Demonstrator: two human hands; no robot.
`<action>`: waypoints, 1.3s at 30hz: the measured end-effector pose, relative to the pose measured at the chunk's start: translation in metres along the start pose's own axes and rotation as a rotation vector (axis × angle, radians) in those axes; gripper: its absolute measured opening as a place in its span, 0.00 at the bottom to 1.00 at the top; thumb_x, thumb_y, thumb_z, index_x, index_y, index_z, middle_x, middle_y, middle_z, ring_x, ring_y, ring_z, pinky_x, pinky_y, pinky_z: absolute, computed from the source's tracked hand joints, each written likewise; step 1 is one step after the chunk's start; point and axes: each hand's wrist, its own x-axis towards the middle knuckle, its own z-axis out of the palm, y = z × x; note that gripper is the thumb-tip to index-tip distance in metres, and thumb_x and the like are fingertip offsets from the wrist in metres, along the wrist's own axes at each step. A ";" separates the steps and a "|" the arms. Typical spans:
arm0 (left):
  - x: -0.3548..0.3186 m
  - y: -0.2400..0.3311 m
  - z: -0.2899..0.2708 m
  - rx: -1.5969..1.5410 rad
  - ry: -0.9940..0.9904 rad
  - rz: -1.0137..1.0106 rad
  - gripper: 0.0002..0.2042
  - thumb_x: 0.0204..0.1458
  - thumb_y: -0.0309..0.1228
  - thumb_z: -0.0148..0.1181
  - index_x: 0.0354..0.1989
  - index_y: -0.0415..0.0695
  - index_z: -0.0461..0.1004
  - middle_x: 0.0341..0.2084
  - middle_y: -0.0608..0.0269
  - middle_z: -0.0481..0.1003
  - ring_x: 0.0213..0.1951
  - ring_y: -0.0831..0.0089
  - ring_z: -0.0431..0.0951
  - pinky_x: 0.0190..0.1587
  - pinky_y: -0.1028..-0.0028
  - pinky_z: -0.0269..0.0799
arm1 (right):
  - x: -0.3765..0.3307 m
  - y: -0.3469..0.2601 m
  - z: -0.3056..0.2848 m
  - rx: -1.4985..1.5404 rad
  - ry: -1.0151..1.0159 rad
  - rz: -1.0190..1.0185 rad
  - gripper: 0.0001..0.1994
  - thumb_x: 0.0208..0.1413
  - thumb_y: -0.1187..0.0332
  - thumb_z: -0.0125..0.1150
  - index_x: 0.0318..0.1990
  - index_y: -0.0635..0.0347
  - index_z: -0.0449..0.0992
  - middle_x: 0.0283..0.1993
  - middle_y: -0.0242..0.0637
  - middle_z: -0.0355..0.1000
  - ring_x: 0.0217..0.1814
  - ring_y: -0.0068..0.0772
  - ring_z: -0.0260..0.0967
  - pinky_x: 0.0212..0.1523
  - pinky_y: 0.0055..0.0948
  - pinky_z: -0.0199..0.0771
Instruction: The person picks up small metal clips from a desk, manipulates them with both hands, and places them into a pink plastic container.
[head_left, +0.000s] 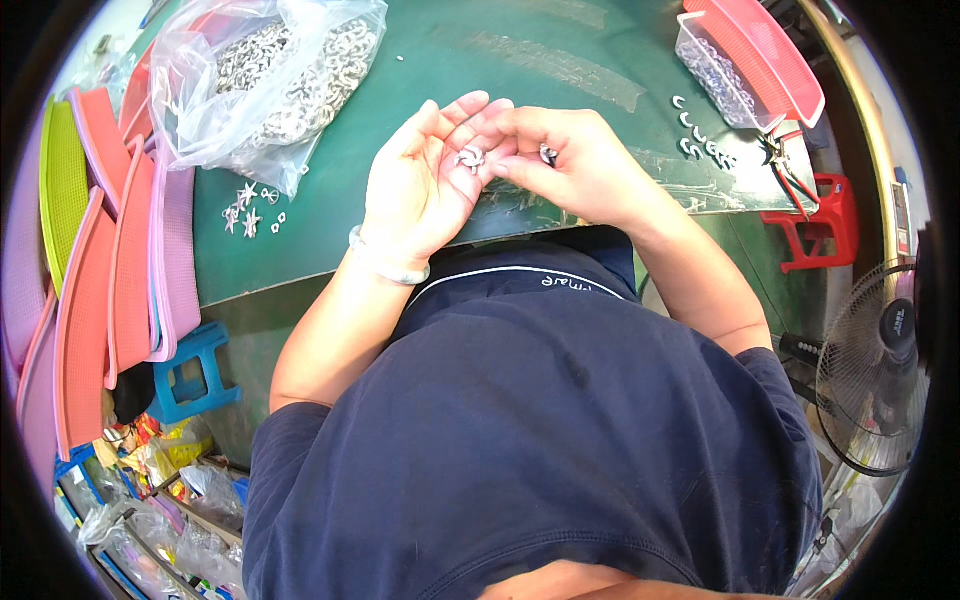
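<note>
Just above the centre of the frame, the left hand [420, 180] is lying palm-open, cradling a small silvery metal cluster [469, 158], while the right hand [570, 160], touching it from the right, is pinching another tiny metal piece [547, 153] at its fingertips.

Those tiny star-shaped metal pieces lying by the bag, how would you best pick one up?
Pinch one star-shaped piece from above by two opposite prongs, probably with fingertips. It lies low on the green table, slightly apart from its neighbours, so prongs offer the only edges to catch.
</note>
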 end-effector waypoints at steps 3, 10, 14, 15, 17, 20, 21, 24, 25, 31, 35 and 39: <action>-0.002 0.003 -0.003 0.038 0.046 0.027 0.18 0.56 0.30 0.38 0.52 0.31 0.57 0.52 0.45 0.61 0.49 0.59 0.68 0.52 0.63 0.66 | 0.004 -0.003 0.005 0.030 -0.037 0.033 0.11 0.47 0.72 0.57 0.40 0.61 0.74 0.31 0.40 0.74 0.31 0.29 0.73 0.35 0.24 0.71; -0.002 -0.004 0.007 0.199 0.190 0.065 0.17 0.51 0.23 0.43 0.49 0.33 0.59 0.48 0.45 0.63 0.47 0.62 0.68 0.49 0.69 0.67 | 0.004 0.010 0.013 -0.111 -0.003 -0.095 0.10 0.48 0.70 0.56 0.39 0.58 0.75 0.34 0.40 0.74 0.35 0.37 0.73 0.37 0.27 0.71; -0.001 -0.008 0.009 0.257 0.208 0.046 0.17 0.55 0.26 0.40 0.52 0.33 0.57 0.52 0.45 0.62 0.47 0.64 0.69 0.48 0.74 0.69 | 0.003 0.008 0.016 -0.214 0.036 -0.116 0.09 0.47 0.68 0.56 0.36 0.57 0.75 0.33 0.38 0.73 0.35 0.39 0.72 0.35 0.29 0.71; -0.001 -0.008 0.009 0.260 0.214 0.040 0.17 0.55 0.26 0.40 0.52 0.33 0.57 0.51 0.45 0.62 0.47 0.64 0.69 0.48 0.75 0.69 | 0.003 0.008 0.016 -0.240 0.045 -0.128 0.09 0.47 0.68 0.56 0.36 0.57 0.75 0.33 0.38 0.73 0.34 0.39 0.71 0.35 0.30 0.71; 0.000 -0.009 0.007 0.254 0.198 0.045 0.17 0.56 0.28 0.40 0.52 0.32 0.57 0.51 0.45 0.63 0.47 0.65 0.69 0.48 0.75 0.68 | 0.003 0.009 0.018 -0.285 0.064 -0.157 0.08 0.46 0.67 0.57 0.35 0.57 0.75 0.33 0.38 0.73 0.34 0.40 0.71 0.34 0.31 0.71; 0.001 -0.008 0.002 0.244 0.189 0.029 0.17 0.57 0.31 0.40 0.51 0.32 0.58 0.50 0.45 0.63 0.47 0.65 0.69 0.49 0.75 0.67 | 0.003 0.011 0.020 -0.319 0.075 -0.197 0.08 0.46 0.67 0.56 0.34 0.56 0.75 0.33 0.38 0.73 0.35 0.40 0.71 0.35 0.32 0.71; 0.000 -0.008 0.001 0.241 0.189 0.021 0.18 0.57 0.32 0.40 0.51 0.32 0.58 0.50 0.45 0.63 0.47 0.65 0.69 0.49 0.75 0.67 | 0.004 0.012 0.020 -0.314 0.067 -0.203 0.08 0.46 0.67 0.57 0.34 0.56 0.76 0.34 0.38 0.73 0.35 0.40 0.71 0.35 0.32 0.71; -0.001 -0.007 0.000 0.214 0.165 0.012 0.18 0.58 0.33 0.39 0.51 0.32 0.59 0.50 0.46 0.63 0.47 0.65 0.69 0.49 0.74 0.67 | 0.005 0.013 0.020 -0.283 0.045 -0.185 0.08 0.46 0.66 0.56 0.34 0.56 0.76 0.34 0.38 0.73 0.36 0.41 0.70 0.36 0.33 0.71; -0.001 -0.008 0.001 0.208 0.162 0.012 0.18 0.58 0.34 0.38 0.51 0.32 0.59 0.50 0.45 0.63 0.47 0.65 0.69 0.49 0.73 0.67 | 0.005 0.013 0.020 -0.269 0.038 -0.173 0.09 0.45 0.66 0.56 0.34 0.56 0.76 0.34 0.39 0.73 0.36 0.42 0.70 0.36 0.33 0.71; 0.000 -0.009 0.000 0.227 0.180 0.056 0.20 0.59 0.38 0.37 0.51 0.33 0.58 0.48 0.46 0.64 0.48 0.63 0.68 0.52 0.66 0.65 | 0.007 0.017 0.019 0.148 0.054 0.031 0.07 0.50 0.69 0.54 0.32 0.62 0.75 0.30 0.36 0.73 0.30 0.29 0.71 0.30 0.27 0.71; 0.001 -0.011 0.011 0.172 0.218 0.054 0.21 0.58 0.41 0.37 0.50 0.34 0.58 0.44 0.48 0.66 0.45 0.63 0.69 0.53 0.65 0.63 | 0.009 0.014 -0.004 1.097 0.010 0.333 0.06 0.50 0.72 0.54 0.32 0.66 0.69 0.25 0.33 0.67 0.18 0.13 0.55 0.15 0.14 0.52; 0.002 -0.010 0.012 0.196 0.206 0.088 0.22 0.58 0.43 0.36 0.50 0.35 0.58 0.42 0.49 0.67 0.44 0.63 0.69 0.53 0.66 0.62 | 0.009 0.012 -0.002 1.324 -0.014 0.292 0.05 0.48 0.73 0.55 0.32 0.64 0.70 0.23 0.32 0.68 0.15 0.12 0.53 0.14 0.12 0.50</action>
